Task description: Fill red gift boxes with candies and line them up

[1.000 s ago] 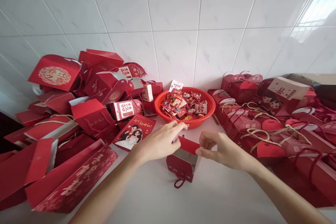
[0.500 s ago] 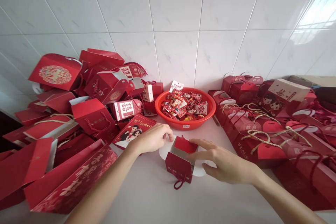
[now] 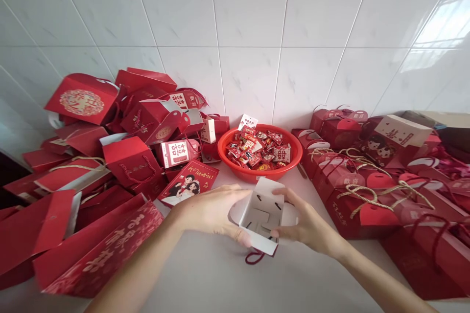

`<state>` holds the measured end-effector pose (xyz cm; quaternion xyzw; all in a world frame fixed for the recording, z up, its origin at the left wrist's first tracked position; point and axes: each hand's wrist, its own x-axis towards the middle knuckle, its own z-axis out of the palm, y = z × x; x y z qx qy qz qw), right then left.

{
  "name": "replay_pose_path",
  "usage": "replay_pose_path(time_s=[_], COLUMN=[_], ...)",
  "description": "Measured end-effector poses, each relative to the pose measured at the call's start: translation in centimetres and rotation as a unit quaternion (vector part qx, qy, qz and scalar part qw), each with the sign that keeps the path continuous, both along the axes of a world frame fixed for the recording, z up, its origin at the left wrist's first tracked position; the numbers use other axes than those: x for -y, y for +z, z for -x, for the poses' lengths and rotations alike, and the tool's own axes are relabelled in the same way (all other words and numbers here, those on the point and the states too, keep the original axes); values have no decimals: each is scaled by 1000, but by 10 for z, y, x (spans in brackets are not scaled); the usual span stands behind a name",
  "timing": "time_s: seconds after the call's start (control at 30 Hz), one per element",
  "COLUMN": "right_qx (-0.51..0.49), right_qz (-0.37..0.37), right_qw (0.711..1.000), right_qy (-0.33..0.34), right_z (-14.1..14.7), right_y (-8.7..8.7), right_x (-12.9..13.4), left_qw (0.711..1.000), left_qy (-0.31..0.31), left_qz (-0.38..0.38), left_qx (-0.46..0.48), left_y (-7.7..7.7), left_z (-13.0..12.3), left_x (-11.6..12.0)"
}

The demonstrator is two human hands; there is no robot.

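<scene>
A small red paper gift box (image 3: 257,217) stands on the table in front of me, its top flaps spread and its white inside showing with nothing in it. My left hand (image 3: 215,210) closes on its left side, thumb over the near flap. On the opposite side my right hand (image 3: 306,220) grips the wall and near corner between thumb and fingers. A dark red cord loop (image 3: 254,257) hangs out at the front of the box. Just beyond it sits a red plastic basin (image 3: 237,170) heaped with wrapped sweets (image 3: 253,146).
Heaped at the left are many red gift boxes (image 3: 134,161), with a flat red card (image 3: 189,181) showing a cartoon couple at the pile's edge. Closed red boxes (image 3: 363,217) with cord and rope handles stand in rows at the right. A tiled wall (image 3: 249,78) rises behind.
Both hands have closed in on the box. Its flaps have been folded outward, so the white inside now faces me.
</scene>
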<state>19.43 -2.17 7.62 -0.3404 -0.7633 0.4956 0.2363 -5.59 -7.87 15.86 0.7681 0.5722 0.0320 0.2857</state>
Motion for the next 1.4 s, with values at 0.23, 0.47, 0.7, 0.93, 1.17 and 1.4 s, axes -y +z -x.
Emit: replay_pose_path(time_s=[0.23,0.47,0.7,0.93,1.17,1.4], right_qx=[-87,-58,-24,224,312,271], right_qz=[146,41,-247,-262,-244,-192], right_qw=[985,994,950,934,918,943], right_qy=[-31,-88,-190,-92,19,32], right_z=[2,0,7,75,93,84], right_y=[-10,-25,30,52,29,14], right_x=[-7,-21,-66,-162,-187,-194], left_qw=[1000,990,993,996,964,951], left_qy=[-20,-48,-38,-30,-48,31], left_qz=[-9,-130,-112,-88,-199,-189], left_qx=[-19,-29,-24,13,168,243], left_y=[-25,-34,-33,-15,-12,-30], left_z=[-4,-7,0,-1,18,33], left_x=[-2,-28,-32,-21,-31,-65])
